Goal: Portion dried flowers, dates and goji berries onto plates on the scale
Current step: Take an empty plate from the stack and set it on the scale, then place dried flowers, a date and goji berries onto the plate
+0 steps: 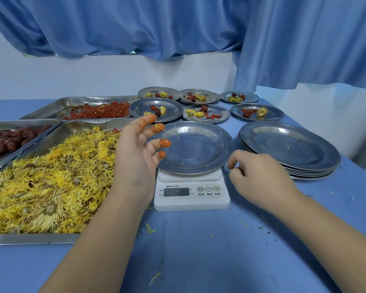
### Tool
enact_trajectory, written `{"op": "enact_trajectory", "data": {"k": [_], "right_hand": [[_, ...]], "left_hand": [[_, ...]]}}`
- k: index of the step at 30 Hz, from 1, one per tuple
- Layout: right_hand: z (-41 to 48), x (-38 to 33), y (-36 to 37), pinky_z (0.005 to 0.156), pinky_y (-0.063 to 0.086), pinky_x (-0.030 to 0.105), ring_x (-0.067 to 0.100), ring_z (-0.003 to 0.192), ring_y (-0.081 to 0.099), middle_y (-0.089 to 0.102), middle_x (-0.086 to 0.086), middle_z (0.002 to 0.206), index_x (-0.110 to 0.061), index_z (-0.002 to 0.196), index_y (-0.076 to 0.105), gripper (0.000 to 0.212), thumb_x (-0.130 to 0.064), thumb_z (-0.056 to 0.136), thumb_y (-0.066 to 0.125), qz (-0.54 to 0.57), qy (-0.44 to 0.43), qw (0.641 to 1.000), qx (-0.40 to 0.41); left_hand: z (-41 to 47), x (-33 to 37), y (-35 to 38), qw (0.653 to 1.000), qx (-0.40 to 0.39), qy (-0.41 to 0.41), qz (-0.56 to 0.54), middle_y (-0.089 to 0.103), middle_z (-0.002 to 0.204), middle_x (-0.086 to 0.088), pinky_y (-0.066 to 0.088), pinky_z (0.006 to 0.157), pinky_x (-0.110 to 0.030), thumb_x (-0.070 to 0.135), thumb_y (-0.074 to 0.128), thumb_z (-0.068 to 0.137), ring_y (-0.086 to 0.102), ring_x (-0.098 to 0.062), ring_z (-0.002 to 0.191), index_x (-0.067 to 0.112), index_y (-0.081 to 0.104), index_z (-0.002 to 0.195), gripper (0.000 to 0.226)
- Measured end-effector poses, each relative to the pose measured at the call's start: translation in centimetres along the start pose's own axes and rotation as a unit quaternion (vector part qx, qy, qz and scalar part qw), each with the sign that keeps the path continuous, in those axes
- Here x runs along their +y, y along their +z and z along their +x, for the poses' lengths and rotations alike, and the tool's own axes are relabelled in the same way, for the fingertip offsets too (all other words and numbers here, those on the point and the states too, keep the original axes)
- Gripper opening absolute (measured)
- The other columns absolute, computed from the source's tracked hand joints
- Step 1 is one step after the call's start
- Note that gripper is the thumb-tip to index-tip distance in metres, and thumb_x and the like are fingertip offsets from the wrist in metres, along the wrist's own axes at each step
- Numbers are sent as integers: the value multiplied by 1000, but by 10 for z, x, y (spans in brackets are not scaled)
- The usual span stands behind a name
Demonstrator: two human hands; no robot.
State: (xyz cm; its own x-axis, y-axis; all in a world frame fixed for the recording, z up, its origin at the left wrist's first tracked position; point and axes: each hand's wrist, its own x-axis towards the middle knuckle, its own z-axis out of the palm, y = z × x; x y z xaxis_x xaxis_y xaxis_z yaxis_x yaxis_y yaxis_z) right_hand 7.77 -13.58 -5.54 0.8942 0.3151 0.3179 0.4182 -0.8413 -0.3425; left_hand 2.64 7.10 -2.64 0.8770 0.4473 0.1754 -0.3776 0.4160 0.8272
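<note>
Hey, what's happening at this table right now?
A person is portioning dried ingredients. An empty plate sits on the scale. The left hand, fingertips stained orange, is open beside its left rim; the right hand hangs loosely curled by its right rim, holding nothing. Six filled plates stand behind.

Blue curtains [178,24] hang over a white wall [93,75] well beyond the left hand [135,153]; a blue tabletop [199,250] lies beneath it

yellow dried flowers [51,182], orange-stained fingers [164,143], blue table [199,250]
</note>
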Motion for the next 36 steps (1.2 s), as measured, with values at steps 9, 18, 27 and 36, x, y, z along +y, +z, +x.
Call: {"op": "enact_trajectory", "data": {"k": [9,18,27,36], "right_hand": [[0,-25,-18,46,34,23,7,52,50,58,-15,57,-26,71,62,19,-11,79,53,160,-62,971,164],[0,-59,14,47,48,37,22,53,59,63,-4,57,-14,73,67,11,-8,74,58,90,-166,962,198],[1,-53,17,41,47,32,18,45,54,56,-5,49,-15,70,66,15,-7,69,54,102,-202,952,206],[0,-57,21,46,46,27,11,49,56,59,-13,54,-18,72,70,24,-16,74,47,113,-222,947,201]], "left_hand": [[-13,-7,12,966,3,101,240,66,87,13,47,59,-19,14,53,94,60,-8,69,30,64,96,19],[1,21,-4,916,-32,173,360,63,92,9,44,64,-6,10,58,91,56,6,74,32,61,99,23],[78,119,-84,796,5,90,599,68,96,0,43,53,-30,31,53,93,61,-14,67,36,61,97,10],[92,130,-143,536,-112,-108,830,54,138,-3,42,104,-38,32,59,92,54,-19,119,26,52,133,42]]}}
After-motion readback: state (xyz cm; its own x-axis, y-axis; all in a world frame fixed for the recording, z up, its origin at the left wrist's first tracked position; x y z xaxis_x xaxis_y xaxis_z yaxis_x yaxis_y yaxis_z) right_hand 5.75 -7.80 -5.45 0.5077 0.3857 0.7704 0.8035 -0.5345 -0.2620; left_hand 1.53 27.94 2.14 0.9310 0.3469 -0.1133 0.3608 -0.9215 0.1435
